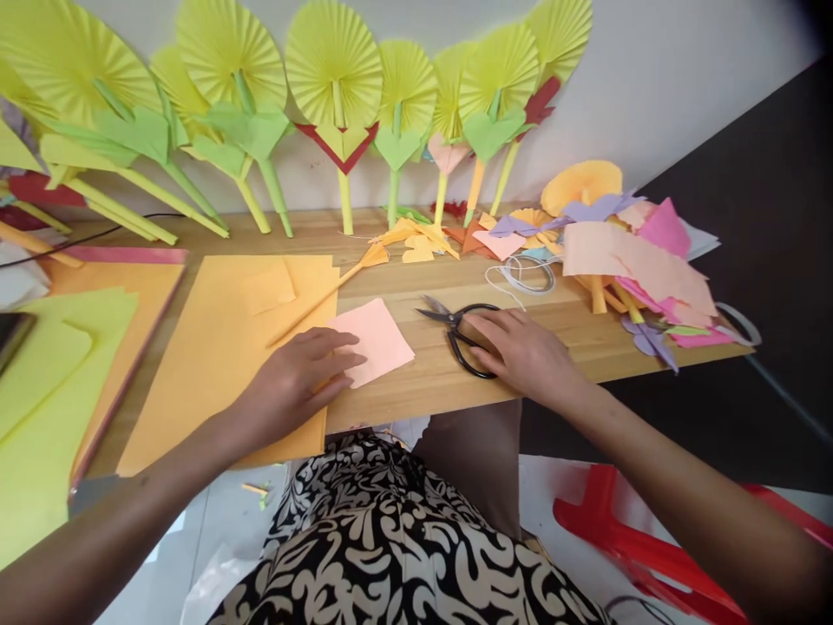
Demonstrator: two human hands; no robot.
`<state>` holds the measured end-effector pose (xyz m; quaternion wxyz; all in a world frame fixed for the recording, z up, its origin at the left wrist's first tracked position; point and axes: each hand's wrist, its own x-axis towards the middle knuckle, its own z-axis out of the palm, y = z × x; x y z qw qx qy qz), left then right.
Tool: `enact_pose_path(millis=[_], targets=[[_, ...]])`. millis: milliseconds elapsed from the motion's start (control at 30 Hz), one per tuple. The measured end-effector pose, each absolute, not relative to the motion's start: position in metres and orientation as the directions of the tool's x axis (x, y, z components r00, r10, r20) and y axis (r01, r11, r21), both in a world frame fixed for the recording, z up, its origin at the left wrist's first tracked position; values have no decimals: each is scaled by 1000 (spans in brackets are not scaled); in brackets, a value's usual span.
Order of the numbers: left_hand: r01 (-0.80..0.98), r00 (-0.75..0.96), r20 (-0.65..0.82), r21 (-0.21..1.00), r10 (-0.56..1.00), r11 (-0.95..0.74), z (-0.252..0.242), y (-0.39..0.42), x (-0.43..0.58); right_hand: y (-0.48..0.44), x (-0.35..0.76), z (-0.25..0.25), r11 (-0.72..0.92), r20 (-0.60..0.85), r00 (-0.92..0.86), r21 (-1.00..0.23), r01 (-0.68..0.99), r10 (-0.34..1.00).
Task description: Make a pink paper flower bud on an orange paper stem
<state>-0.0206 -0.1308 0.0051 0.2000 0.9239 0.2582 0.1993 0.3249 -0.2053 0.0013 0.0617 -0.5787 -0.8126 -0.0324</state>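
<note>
My left hand (304, 379) lies open, fingers apart, over the left part of a square piece of pink paper (383, 340). Part of that paper is hidden under my fingers. At the right, my right hand (521, 345) has its fingers on the black handle loops of a pair of scissors (454, 318), closed round them. The scissors rest on the wooden table with their blades slightly apart, pointing left toward the pink paper. Beneath my left hand spreads a stack of orange paper sheets (188, 365). A thin orange paper stick with a flared end (338, 285) lies across it.
Several yellow-green pleated paper fans (334, 65) on paper stems lean against the wall. Cut paper pieces (638, 269) are heaped at the right, beside a roll of tape (530, 274). Yellow-green sheets (58, 373) lie at the left. A red plastic stool (605, 512) stands below.
</note>
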Motion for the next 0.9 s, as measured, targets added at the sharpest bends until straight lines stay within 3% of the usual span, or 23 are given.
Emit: enact_pose_path(millis=[133,400,567,733,900], targets=[[407,829,250,343,500,-846,-10,-134,-18,-219,342,-5,249,148,-240,-44,968,959],[283,892,229,390,391,-876,-14,-138,-13,-231,411,14,30,264,-49,73,997,963],[281,878,254,413,407,-866,0,-130,-3,-220,347,20,173,262,-150,-66,983,953],[503,746,314,311,587,-806,9,-99,-11,-204,277,12,153,118,-139,-125,980,983],[777,608,159,86,778,-624,6,-82,-25,-189,253,2,117,39,-110,-270,956,993]])
